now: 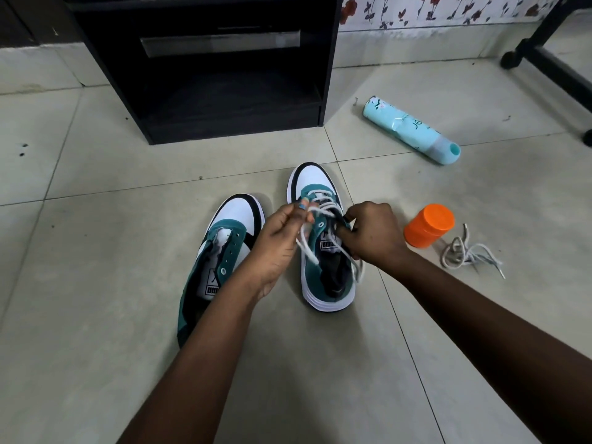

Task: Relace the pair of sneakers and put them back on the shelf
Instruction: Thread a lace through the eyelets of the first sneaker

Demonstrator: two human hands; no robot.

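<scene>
Your left hand pinches the limp white lace; your right hand grips the right sneaker. Hold it near the stiff tip

Two teal-white-black sneakers are standing upright on the floor, toes toward the black shelf. Left sneaker is sitting unlaced (eyelets bare); right sneaker is carrying a white lace, partly threaded. Spare lace is lying loose, well apart.

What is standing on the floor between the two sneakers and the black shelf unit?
Nothing visible: only bare tiles lie between the two sneakers and the black shelf unit. The turquoise bottle and orange jar sit off to the right.
</scene>
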